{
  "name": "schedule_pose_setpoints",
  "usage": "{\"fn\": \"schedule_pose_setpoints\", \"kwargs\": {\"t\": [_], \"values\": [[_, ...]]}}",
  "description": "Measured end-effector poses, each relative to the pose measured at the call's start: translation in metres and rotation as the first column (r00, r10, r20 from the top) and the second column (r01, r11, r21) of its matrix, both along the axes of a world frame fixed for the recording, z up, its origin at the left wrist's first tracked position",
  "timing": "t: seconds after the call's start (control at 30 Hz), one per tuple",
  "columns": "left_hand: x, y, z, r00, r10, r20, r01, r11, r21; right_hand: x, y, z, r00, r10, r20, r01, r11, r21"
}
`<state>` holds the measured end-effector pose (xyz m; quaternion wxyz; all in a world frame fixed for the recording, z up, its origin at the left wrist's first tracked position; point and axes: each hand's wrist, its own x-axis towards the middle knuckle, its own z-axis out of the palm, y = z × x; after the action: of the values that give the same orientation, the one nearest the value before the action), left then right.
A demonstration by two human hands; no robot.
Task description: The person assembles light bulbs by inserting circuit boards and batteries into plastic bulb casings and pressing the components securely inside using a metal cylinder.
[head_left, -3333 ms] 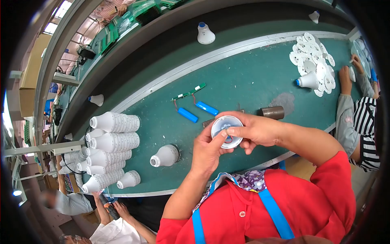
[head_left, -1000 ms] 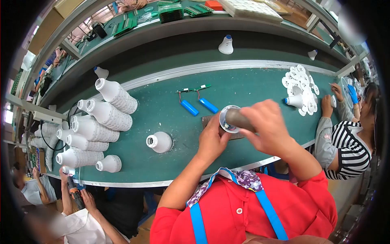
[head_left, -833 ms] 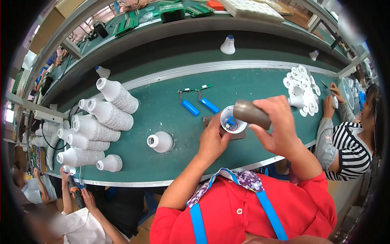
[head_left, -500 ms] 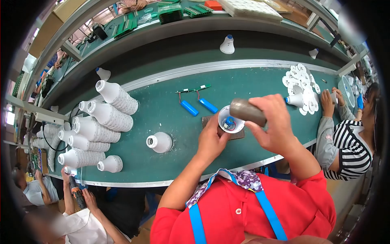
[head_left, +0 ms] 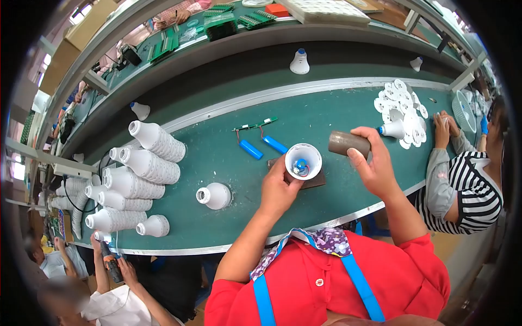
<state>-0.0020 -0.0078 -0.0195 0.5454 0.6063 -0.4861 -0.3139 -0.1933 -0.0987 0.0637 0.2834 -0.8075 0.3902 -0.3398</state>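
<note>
My left hand (head_left: 279,190) is wrapped round a white bulb housing (head_left: 317,157), its wide mouth facing up. Inside the cup sit a blue part (head_left: 299,165) and thin wires. Beneath the housing lies a dark, flat block (head_left: 314,181). My right hand (head_left: 376,167) grips a brown-grey cylinder (head_left: 348,143), held to the right of the housing and apart from it. Beyond my left hand, two blue battery cells (head_left: 251,149) are wired to narrow green circuit boards (head_left: 255,125). A single white housing (head_left: 213,196) rests on the table to the left.
Stacked white housings (head_left: 149,165) fill the table's left side. White discs (head_left: 402,108) are piled at the right, with a blue-tipped bulb (head_left: 392,129) beside them. A co-worker in stripes (head_left: 462,190) sits at right; another person at lower left holds a power screwdriver (head_left: 112,264). A shelf (head_left: 217,41) runs along the back.
My right hand has drawn the cylinder away from above the housing, to the right. The housing's mouth is now fully visible, and it has shifted slightly left in view.
</note>
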Motion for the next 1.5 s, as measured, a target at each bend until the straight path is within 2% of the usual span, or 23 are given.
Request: {"fn": "schedule_pose_setpoints", "kwargs": {"t": [0.07, 0.17, 0.27, 0.37, 0.4, 0.43, 0.47, 0.5, 0.53, 0.57, 0.63, 0.7, 0.8, 0.83, 0.9, 0.93, 0.97, 1.03, 1.1, 1.2, 1.3, 1.4, 1.5], "values": [[0.003, -0.002, -0.006, 0.997, 0.010, 0.070, -0.008, 0.999, -0.031, -0.015, -0.006, -0.028, 0.999, -0.047, -0.022, 0.050, 0.974, 0.219], [0.009, -0.005, -0.007, 0.950, 0.047, 0.310, 0.011, 0.983, -0.185, -0.032, -0.006, -0.070, 0.986, -0.050, -0.160, 0.086, 0.971, 0.223], [0.008, -0.007, -0.009, 0.987, 0.021, 0.160, -0.002, 0.993, -0.118, -0.041, -0.007, -0.085, 0.983, -0.031, -0.183, 0.088, 0.946, 0.312], [0.006, -0.006, 0.000, 0.802, 0.132, 0.582, 0.111, 0.925, -0.363, -0.049, -0.009, -0.091, 0.977, -0.033, -0.212, 0.098, 0.947, 0.305], [0.004, -0.007, 0.011, 0.768, 0.126, 0.628, 0.188, 0.893, -0.409, -0.052, -0.009, -0.093, 0.974, -0.038, -0.225, 0.102, 0.955, 0.279], [0.002, -0.008, 0.019, 0.948, 0.055, 0.314, 0.057, 0.939, -0.339, -0.056, -0.006, -0.096, 0.966, -0.036, -0.255, 0.095, 0.971, 0.221], [-0.001, -0.010, 0.026, 0.998, 0.033, -0.050, -0.043, 0.975, -0.219, -0.059, -0.005, -0.098, 0.958, -0.035, -0.286, 0.083, 0.984, 0.159], [-0.002, -0.015, 0.031, 0.912, 0.058, -0.406, -0.096, 0.993, -0.074, -0.061, -0.006, -0.098, 0.948, -0.037, -0.315, 0.068, 0.994, 0.088], [0.010, -0.023, 0.029, 0.885, 0.060, -0.462, -0.052, 0.998, 0.029, -0.062, -0.006, -0.097, 0.942, -0.055, -0.330, 0.056, 0.998, -0.007], [0.012, -0.030, 0.029, 0.733, 0.053, -0.678, -0.045, 0.999, 0.030, -0.063, -0.003, -0.094, 0.937, -0.075, -0.342, 0.043, 0.994, -0.100], [0.017, -0.035, 0.028, 0.611, -0.027, -0.791, 0.076, 0.997, 0.025, -0.063, -0.004, -0.094, 0.929, -0.105, -0.354, 0.035, 0.980, -0.198], [0.009, -0.041, 0.031, 0.666, -0.007, -0.746, 0.091, 0.993, 0.072, -0.065, -0.004, -0.097, 0.921, -0.122, -0.370, 0.049, 0.979, -0.200], [-0.017, -0.056, 0.029, 0.811, -0.057, -0.583, 0.187, 0.968, 0.165, -0.045, -0.003, -0.077, 0.987, -0.029, -0.156, 0.008, 0.991, -0.137], [-0.027, -0.060, 0.028, 0.858, -0.089, -0.506, 0.220, 0.953, 0.206, -0.038, -0.004, -0.076, 0.999, -0.019, -0.039, 0.018, 1.000, -0.012], [-0.049, -0.065, 0.033, 0.826, -0.295, -0.480, 0.440, 0.870, 0.222, -0.024, -0.009, -0.082, 0.980, -0.030, 0.199, -0.017, 0.972, 0.232], [-0.059, -0.068, 0.046, 0.761, -0.389, -0.519, 0.546, 0.816, 0.190, -0.024, -0.018, -0.090, 0.976, -0.102, 0.194, 0.069, 0.983, 0.168], [-0.066, -0.067, 0.046, 0.720, -0.400, -0.567, 0.550, 0.827, 0.115, -0.028, -0.030, -0.098, 0.960, -0.145, 0.238, 0.085, 0.966, 0.245], [-0.052, -0.070, 0.046, 0.813, -0.439, -0.382, 0.548, 0.799, 0.248, -0.041, -0.048, -0.101, 0.950, -0.251, 0.185, 0.230, 0.965, 0.126], [-0.031, -0.072, 0.048, 0.929, -0.301, -0.216, 0.358, 0.879, 0.314, -0.051, -0.063, -0.101, 0.944, -0.277, 0.178, 0.263, 0.960, 0.096], [0.009, -0.078, 0.025, 0.991, -0.045, 0.129, 0.005, 0.954, 0.299, -0.061, -0.077, -0.088, 0.910, -0.305, 0.280, 0.273, 0.951, 0.148], [0.031, -0.067, 0.020, 0.997, 0.066, 0.042, -0.074, 0.968, 0.240, -0.054, -0.083, -0.067, 0.828, -0.353, 0.437, 0.348, 0.933, 0.095], [0.043, -0.054, 0.013, 0.989, 0.121, 0.086, -0.134, 0.978, 0.162, -0.064, -0.098, -0.068, 0.906, -0.262, 0.334, 0.342, 0.916, -0.209], [0.049, -0.045, 0.009, 0.941, 0.244, 0.235, -0.283, 0.948, 0.146, -0.065, -0.093, -0.062, 0.906, -0.242, 0.348, 0.355, 0.882, -0.309]]}}
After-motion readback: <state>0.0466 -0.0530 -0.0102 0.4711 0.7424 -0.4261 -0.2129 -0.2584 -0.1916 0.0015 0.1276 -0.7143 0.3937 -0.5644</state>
